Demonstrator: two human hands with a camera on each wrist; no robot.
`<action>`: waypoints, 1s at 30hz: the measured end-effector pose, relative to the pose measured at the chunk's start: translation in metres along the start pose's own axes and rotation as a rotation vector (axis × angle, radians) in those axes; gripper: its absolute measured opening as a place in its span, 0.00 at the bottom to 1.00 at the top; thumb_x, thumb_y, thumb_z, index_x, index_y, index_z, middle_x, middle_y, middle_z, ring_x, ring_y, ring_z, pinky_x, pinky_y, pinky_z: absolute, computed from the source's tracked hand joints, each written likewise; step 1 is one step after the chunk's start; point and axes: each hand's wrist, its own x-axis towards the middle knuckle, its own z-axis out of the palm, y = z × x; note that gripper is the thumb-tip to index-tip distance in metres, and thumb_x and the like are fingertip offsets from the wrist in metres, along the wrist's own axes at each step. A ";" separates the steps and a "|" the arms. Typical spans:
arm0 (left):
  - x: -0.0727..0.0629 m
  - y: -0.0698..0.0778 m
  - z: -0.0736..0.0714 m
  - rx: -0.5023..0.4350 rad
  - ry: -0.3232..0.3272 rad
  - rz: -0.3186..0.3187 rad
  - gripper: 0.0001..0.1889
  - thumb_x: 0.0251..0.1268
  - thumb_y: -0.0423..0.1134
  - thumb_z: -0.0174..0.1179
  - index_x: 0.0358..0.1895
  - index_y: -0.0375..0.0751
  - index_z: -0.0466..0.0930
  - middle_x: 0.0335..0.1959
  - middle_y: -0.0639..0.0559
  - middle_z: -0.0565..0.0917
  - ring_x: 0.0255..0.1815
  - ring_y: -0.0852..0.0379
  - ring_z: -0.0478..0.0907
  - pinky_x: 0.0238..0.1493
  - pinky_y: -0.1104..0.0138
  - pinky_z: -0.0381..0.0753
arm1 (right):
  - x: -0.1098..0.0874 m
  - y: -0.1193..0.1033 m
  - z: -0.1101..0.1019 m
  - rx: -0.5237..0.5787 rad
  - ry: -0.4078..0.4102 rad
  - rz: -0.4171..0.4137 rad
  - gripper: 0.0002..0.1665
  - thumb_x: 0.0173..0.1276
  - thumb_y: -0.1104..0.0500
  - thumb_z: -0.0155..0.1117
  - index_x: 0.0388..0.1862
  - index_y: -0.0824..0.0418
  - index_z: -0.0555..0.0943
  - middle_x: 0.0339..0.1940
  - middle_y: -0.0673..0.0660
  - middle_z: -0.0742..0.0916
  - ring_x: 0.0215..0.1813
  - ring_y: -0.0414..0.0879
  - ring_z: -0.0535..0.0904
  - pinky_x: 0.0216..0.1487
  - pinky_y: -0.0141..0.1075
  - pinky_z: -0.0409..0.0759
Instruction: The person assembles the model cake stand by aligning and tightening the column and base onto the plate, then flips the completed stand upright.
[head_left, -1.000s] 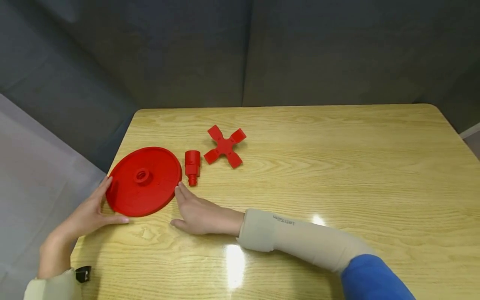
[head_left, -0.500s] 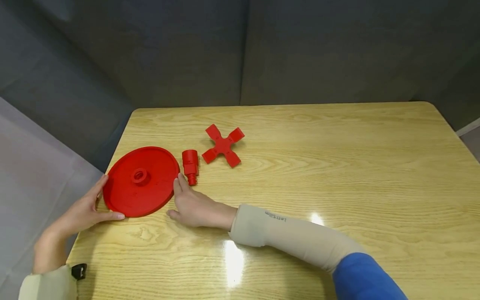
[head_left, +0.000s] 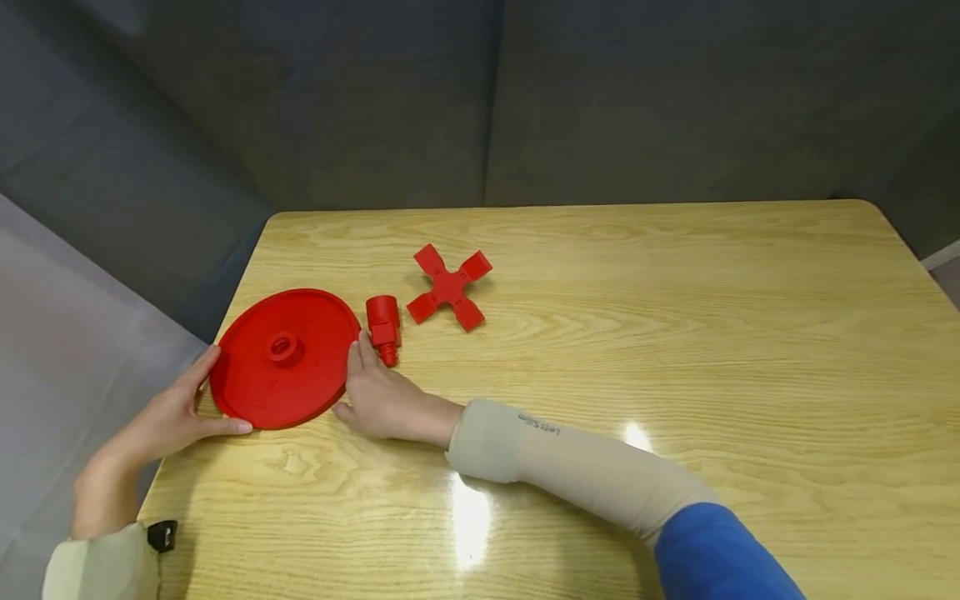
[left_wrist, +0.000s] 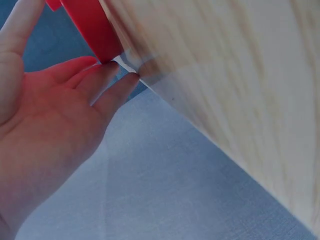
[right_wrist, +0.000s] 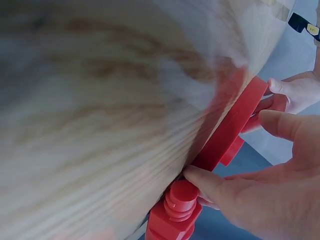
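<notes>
A round red disc (head_left: 315,379) with a raised, hollow hub lies flat at the left of the table. My left hand (head_left: 168,421) rests at its left rim, thumb at the front edge and straight fingers along the side. From the other side, straight fingers of my right hand (head_left: 386,400) touch the right rim, with the thumb apart from it. Just beyond those fingertips lies a red stepped cylindrical part (head_left: 383,317), its narrow ringed end toward me. In the right wrist view this ringed end (right_wrist: 182,197) sits right beside my fingertips.
A red four-armed cross piece (head_left: 449,287) lies to the right of the stepped part. The wooden table (head_left: 675,333) ends at the left close to my left hand. Dark curtains (head_left: 375,108) hang behind it.
My right hand has slid slightly forward along the disc's right rim, its fingers now farther up between the disc and the stepped part. The left hand stays at the left rim.
</notes>
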 end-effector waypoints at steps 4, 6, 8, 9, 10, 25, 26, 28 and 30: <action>-0.001 0.000 0.000 0.004 -0.005 -0.024 0.64 0.52 0.46 0.75 0.78 0.35 0.32 0.78 0.32 0.36 0.76 0.29 0.35 0.62 0.29 0.51 | 0.001 -0.001 -0.001 0.001 -0.001 0.005 0.49 0.75 0.46 0.55 0.78 0.71 0.44 0.79 0.67 0.43 0.79 0.51 0.45 0.67 0.33 0.67; 0.000 0.000 0.000 0.019 0.002 -0.020 0.64 0.52 0.47 0.75 0.78 0.34 0.32 0.78 0.31 0.37 0.76 0.28 0.37 0.61 0.29 0.52 | 0.001 -0.001 -0.001 0.004 -0.004 0.008 0.49 0.75 0.46 0.55 0.78 0.71 0.44 0.80 0.66 0.43 0.79 0.50 0.45 0.67 0.32 0.67; 0.001 0.001 0.000 0.034 0.009 -0.018 0.64 0.51 0.48 0.75 0.78 0.34 0.33 0.78 0.31 0.38 0.75 0.28 0.38 0.61 0.29 0.53 | 0.001 0.000 -0.002 0.006 -0.007 0.011 0.49 0.75 0.46 0.55 0.78 0.71 0.44 0.80 0.66 0.43 0.79 0.50 0.44 0.66 0.31 0.68; 0.001 0.001 0.000 0.043 0.011 -0.020 0.64 0.51 0.48 0.75 0.78 0.34 0.33 0.78 0.31 0.39 0.75 0.28 0.40 0.61 0.29 0.53 | 0.001 0.000 -0.001 0.007 -0.009 0.012 0.49 0.75 0.46 0.55 0.78 0.71 0.44 0.80 0.66 0.43 0.79 0.50 0.44 0.65 0.31 0.68; 0.001 0.002 0.000 0.050 0.013 -0.021 0.64 0.51 0.49 0.76 0.78 0.34 0.34 0.78 0.30 0.40 0.75 0.27 0.40 0.60 0.29 0.54 | 0.001 0.000 -0.001 0.006 -0.009 0.012 0.49 0.75 0.46 0.55 0.78 0.71 0.44 0.80 0.66 0.42 0.79 0.50 0.44 0.65 0.31 0.69; -0.012 0.014 0.009 0.088 0.034 -0.036 0.64 0.49 0.50 0.76 0.77 0.29 0.36 0.78 0.30 0.40 0.74 0.26 0.42 0.60 0.30 0.57 | -0.009 0.002 -0.001 -0.021 -0.002 -0.037 0.48 0.74 0.47 0.57 0.76 0.73 0.47 0.79 0.69 0.44 0.80 0.53 0.38 0.64 0.30 0.69; -0.013 0.015 0.010 0.085 0.039 -0.032 0.64 0.49 0.50 0.77 0.77 0.28 0.37 0.77 0.29 0.40 0.74 0.26 0.42 0.60 0.30 0.57 | -0.010 0.002 0.000 -0.023 -0.001 -0.044 0.48 0.74 0.48 0.57 0.76 0.74 0.47 0.79 0.69 0.44 0.80 0.53 0.38 0.64 0.30 0.69; -0.016 0.017 0.013 0.080 0.049 -0.019 0.63 0.48 0.49 0.77 0.76 0.27 0.38 0.76 0.27 0.42 0.74 0.26 0.43 0.60 0.30 0.56 | -0.014 0.003 0.000 -0.018 0.000 -0.052 0.48 0.74 0.48 0.57 0.76 0.74 0.47 0.79 0.70 0.44 0.80 0.53 0.40 0.65 0.30 0.69; -0.019 0.018 0.016 0.074 0.059 0.002 0.63 0.48 0.48 0.77 0.76 0.26 0.39 0.76 0.26 0.43 0.74 0.26 0.43 0.60 0.30 0.57 | -0.017 0.004 0.001 -0.014 -0.003 -0.055 0.48 0.74 0.48 0.58 0.76 0.74 0.47 0.79 0.69 0.44 0.79 0.53 0.42 0.62 0.30 0.71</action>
